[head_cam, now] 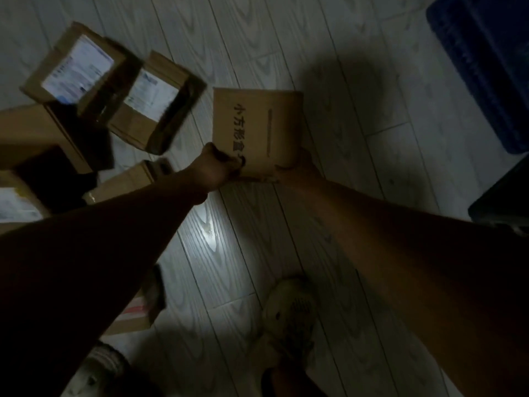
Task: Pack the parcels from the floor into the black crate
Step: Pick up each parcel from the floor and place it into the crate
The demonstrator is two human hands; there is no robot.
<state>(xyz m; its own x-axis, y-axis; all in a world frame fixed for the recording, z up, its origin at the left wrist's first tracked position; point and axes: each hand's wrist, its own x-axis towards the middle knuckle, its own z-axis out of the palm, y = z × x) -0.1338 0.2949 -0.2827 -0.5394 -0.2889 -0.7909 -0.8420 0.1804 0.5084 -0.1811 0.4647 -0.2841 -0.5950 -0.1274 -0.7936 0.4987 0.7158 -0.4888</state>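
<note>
- The held parcel (257,127), a plain brown carton with printed characters on top, sat between both hands over the floor (329,196), apparently lifted clear, with the pile to its left and the crates to its right.
- The left grip (221,164) pinched the carton's near left corner with fingers curled over the edge. The right grip (297,167) clasped the near right corner, its thumb on top and the other fingers hidden underneath.
- Risk: both holds were on the near edge only. The far end hung unsupported, so the carton could tip forward and slip out.
- Risk: the room was dim and the picture smeared. That made it easy to misjudge the crate rim and knock the parcel against it.
- Risk: two containers stood to the right. The blue crate (486,67) lay further off than the black crate (498,204), so the parcel could end up in the wrong one.
- Risk: the shoes stood close to loose cartons, and a step sideways could kick or trip over them.
- Parcels: one in hand.
- Parcels on the floor at left: about six, though blur made the tally uncertain.
  - Two labelled cartons, one (77,67) and another (151,101).
  - A large plain one (43,130).
  - A smaller one (126,179).
  - A labelled one at the left edge (14,204).
  - One under the left forearm (137,310).
- Crates: two, one blue and one black. Only a corner of the black one showed.
- Shoes: two, one (289,310) and the other (100,365).
</note>
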